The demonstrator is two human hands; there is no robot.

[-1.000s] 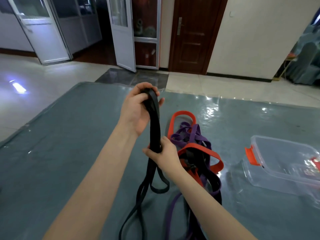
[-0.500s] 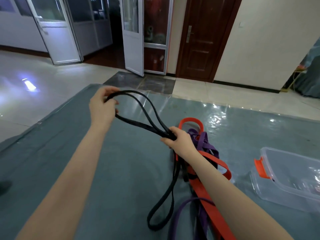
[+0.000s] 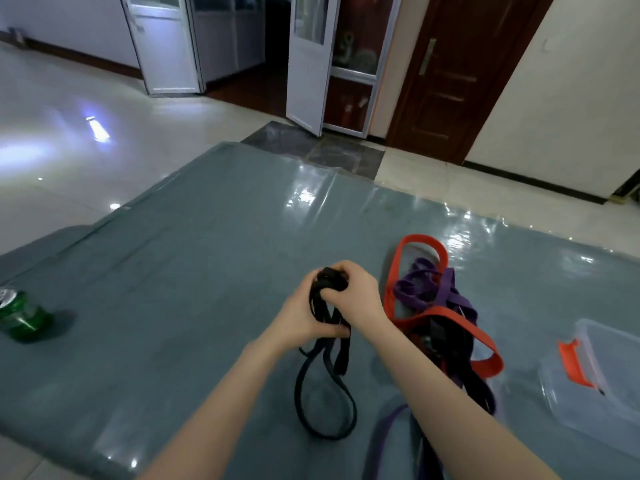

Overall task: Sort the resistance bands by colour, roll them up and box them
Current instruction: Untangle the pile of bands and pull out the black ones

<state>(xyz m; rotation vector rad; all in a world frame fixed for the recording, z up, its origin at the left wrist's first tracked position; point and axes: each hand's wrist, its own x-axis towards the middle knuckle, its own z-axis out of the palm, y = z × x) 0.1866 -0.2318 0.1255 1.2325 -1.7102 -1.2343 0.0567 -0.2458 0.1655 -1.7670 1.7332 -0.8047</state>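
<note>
Nearest the camera, the loose tail of the black band (image 3: 323, 393) hangs from the two hands and lies in a loop on the counter (image 3: 173, 306). Above it the left hand (image 3: 304, 317) has its fingers clamped round the gathered strands, while the right hand (image 3: 353, 292) pinches the top of the bundle, where a small black coil seems to be forming.

To roll it well, the person would likely keep the strands flat and stacked, hold the coil's core tight with the right hand, and feed the tail up evenly with the left, so that no twist is wound in.

Just right of the hands lies the unsorted heap: the purple bands (image 3: 426, 289) tangled with the red band (image 3: 450, 323). Further right sits the clear box (image 3: 606, 375) with its orange clasp, holding no bands that can be seen. A green can (image 3: 20, 317) stands at the far left.

Half a second ago the hands were well apart, stretching the black band into a long open loop; now they have come together over it.
</note>
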